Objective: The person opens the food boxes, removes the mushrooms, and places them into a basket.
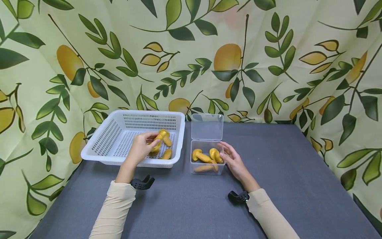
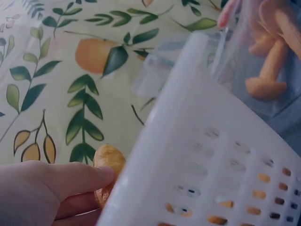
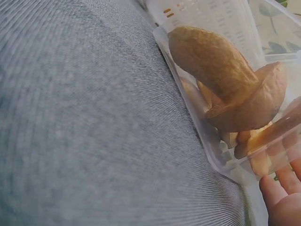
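Observation:
My left hand reaches over the white basket and pinches a yellow-brown mushroom between thumb and fingers. More mushrooms lie on the basket's right side, below and beside that hand. To the right stands a clear plastic box, its hinged lid raised at the back. Several mushrooms lie in the box, one with its thick stem towards the right wrist camera. My right hand rests against the box's right wall, fingertips right at the rim.
A grey cloth covers the table. Behind it hangs a curtain printed with leaves and fruit. The basket and the box stand side by side with a narrow gap between them. Dark wrist bands sit on both forearms.

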Demonstrator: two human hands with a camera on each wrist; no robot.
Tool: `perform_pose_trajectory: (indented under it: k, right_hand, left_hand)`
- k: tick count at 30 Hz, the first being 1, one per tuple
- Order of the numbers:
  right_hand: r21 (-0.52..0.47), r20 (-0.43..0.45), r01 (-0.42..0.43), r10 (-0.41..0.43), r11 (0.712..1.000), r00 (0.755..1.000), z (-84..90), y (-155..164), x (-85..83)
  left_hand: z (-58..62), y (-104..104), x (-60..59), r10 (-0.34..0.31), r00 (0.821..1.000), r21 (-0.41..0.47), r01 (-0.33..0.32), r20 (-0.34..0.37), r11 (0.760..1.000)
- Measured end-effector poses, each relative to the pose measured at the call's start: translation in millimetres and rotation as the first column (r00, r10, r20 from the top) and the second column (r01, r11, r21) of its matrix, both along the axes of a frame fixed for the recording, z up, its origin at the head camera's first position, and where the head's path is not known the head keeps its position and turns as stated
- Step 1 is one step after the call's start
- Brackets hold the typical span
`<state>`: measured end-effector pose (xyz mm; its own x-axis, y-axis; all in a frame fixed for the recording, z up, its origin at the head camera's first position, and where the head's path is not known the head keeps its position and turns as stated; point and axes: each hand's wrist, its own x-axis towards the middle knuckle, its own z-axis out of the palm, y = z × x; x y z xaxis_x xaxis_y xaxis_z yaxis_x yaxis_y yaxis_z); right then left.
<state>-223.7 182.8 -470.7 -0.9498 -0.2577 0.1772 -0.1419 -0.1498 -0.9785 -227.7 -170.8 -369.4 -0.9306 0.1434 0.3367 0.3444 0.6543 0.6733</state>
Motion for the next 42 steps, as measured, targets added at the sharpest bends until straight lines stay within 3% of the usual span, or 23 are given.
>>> perform_pose_trajectory:
  k: [4,19,28,42]
  right_hand:
    - [0.005,0.007,-0.008,0.008,1.0,1.0,1.4,0.3,0.1]
    - [-0.007,0.01,-0.002,0.003,1.0,1.0,0.9,-0.7,-0.3]
    - [-0.015,0.017,-0.002,0.002,1.0,1.0,0.1,-0.8,-0.2]
    - [-0.036,0.009,-0.002,0.002,0.999,1.0,0.3,-0.4,1.1]
  left_hand:
    - [-3.8,-4.2,0.4,0.006,0.999,-0.026,-0.005,0.032,1.0]
    - [-5.6,-1.6,2.4,0.015,1.0,-0.027,-0.014,0.026,1.0]
    - [-1.6,7.9,5.3,-0.03,0.999,-0.014,0.029,-0.045,0.999]
    - [7.3,28.9,11.2,-0.113,0.99,0.023,0.116,-0.088,0.993]
